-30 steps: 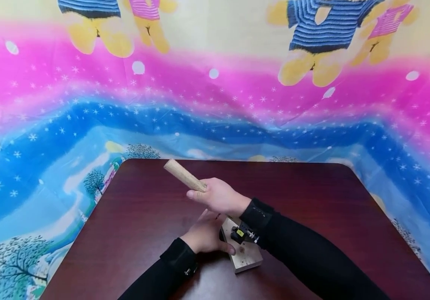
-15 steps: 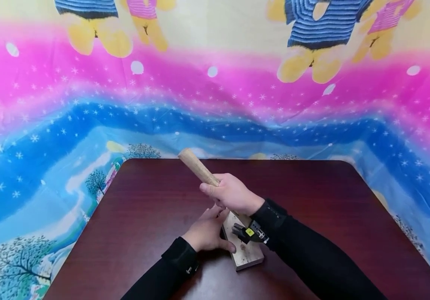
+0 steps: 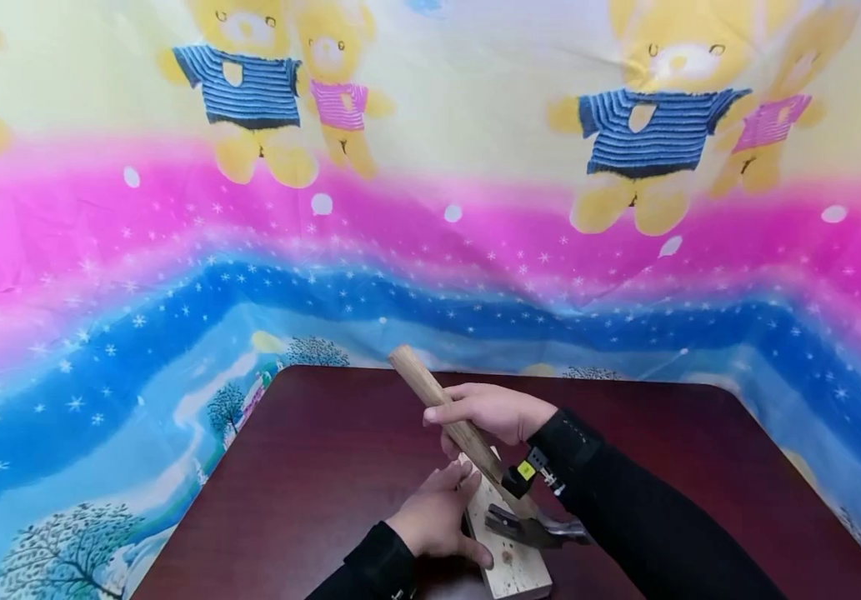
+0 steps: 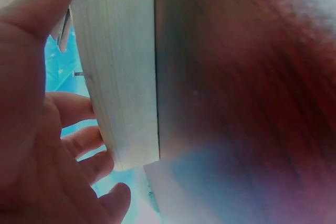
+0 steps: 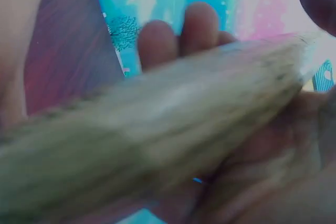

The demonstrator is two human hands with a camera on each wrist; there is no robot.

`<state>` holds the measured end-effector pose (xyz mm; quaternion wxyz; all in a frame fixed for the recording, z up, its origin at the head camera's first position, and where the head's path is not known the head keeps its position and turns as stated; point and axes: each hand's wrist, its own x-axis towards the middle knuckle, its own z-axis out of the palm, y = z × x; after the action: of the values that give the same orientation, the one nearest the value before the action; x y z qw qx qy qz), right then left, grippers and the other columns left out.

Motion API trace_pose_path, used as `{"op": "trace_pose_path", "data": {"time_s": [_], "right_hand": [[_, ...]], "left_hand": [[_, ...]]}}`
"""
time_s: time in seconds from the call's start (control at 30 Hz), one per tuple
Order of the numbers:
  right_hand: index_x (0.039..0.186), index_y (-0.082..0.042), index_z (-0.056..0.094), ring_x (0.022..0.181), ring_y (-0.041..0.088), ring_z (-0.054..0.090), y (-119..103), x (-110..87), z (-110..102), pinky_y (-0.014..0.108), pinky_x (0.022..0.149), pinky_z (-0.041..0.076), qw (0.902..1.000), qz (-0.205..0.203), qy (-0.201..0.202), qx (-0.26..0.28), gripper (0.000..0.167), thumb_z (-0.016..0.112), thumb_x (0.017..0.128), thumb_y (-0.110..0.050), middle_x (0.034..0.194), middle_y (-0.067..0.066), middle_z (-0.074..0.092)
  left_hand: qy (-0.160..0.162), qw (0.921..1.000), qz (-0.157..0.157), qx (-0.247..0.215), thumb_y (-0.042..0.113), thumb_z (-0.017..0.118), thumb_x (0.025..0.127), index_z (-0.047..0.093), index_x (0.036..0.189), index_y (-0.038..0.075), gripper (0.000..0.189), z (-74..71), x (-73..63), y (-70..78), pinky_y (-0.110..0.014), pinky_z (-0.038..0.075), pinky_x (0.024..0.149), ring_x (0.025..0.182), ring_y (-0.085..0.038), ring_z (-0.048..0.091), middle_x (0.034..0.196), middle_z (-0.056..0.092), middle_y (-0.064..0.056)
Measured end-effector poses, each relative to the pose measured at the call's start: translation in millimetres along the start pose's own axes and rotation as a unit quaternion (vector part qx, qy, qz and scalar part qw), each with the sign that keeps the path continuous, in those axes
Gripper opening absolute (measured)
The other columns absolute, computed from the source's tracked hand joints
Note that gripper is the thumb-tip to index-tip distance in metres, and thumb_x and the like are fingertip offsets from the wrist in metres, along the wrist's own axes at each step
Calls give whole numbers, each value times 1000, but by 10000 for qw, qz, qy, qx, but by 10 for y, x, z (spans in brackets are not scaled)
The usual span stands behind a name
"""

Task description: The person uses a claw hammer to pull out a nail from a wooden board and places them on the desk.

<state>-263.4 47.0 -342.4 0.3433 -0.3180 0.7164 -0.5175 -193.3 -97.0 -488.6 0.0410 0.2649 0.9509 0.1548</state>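
Observation:
In the head view my right hand (image 3: 501, 412) holds the wooden handle of a claw hammer (image 3: 418, 375). The handle slants up and left, and its metal head (image 3: 528, 529) lies low over the wooden block (image 3: 516, 571). Blurred, the hammer handle (image 5: 157, 129) crosses the right wrist view, with fingers (image 5: 157, 43) behind it. My left hand (image 3: 438, 510) holds the block along its left side, thumb toward the near end. From the left wrist, fingertips (image 4: 94, 166) touch the block's (image 4: 118, 72) upper edge, and a small nail (image 4: 79, 74) sticks out of it.
The block lies on a dark red-brown table (image 3: 340, 467) with rounded far corners. Behind and around it hangs a cloth backdrop (image 3: 400, 242) printed with bears, snowflakes and trees. Black sleeves (image 3: 655, 508) cover both arms.
The view has tilted up. My right hand and the hammer have shifted right, away from the left hand, and the hammer's metal head has come into view. The left hand stays at the block.

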Motion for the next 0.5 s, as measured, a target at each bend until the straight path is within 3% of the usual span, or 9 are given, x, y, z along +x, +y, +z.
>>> {"op": "trace_pose_path", "data": {"time_s": [0.1, 0.23, 0.4, 0.5], "right_hand": [[121, 2, 62, 78, 30, 64, -99, 54, -19, 56, 87, 51, 9983, 45, -214, 548, 41, 62, 99, -33, 85, 16, 63], [122, 6, 58, 79, 26, 63, -277, 181, 7, 53, 88, 52, 9920, -161, -180, 1241, 54, 60, 99, -43, 90, 15, 62], [108, 7, 62, 67, 24, 59, -469, 319, 67, 39, 68, 55, 9911, -1, 193, 1316, 85, 51, 88, -75, 79, 12, 58], [90, 3, 61, 59, 22, 53, -518, 358, 140, 34, 57, 51, 9898, 249, 462, 1322, 89, 46, 82, -84, 72, 9, 53]], "left_hand": [[-135, 9999, -33, -14, 76, 73, 69, 37, 155, 10, 114, 13, 6, 3, -41, 27, 115, 145, -25, 27, 158, 32, -12], [-384, 9988, -167, -270, 76, 72, 70, 34, 157, 14, 113, 9, 7, -11, -42, 27, 115, 146, -25, 24, 160, 28, -8], [-572, 9970, -268, -439, 74, 71, 72, 33, 158, 20, 108, -22, 18, 4, -41, 32, 112, 145, -22, 27, 159, 29, -4], [-629, 9958, -294, -603, 71, 73, 73, 33, 158, 22, 105, -29, 5, 11, -42, 33, 111, 143, -20, 29, 157, 31, -1]]}}
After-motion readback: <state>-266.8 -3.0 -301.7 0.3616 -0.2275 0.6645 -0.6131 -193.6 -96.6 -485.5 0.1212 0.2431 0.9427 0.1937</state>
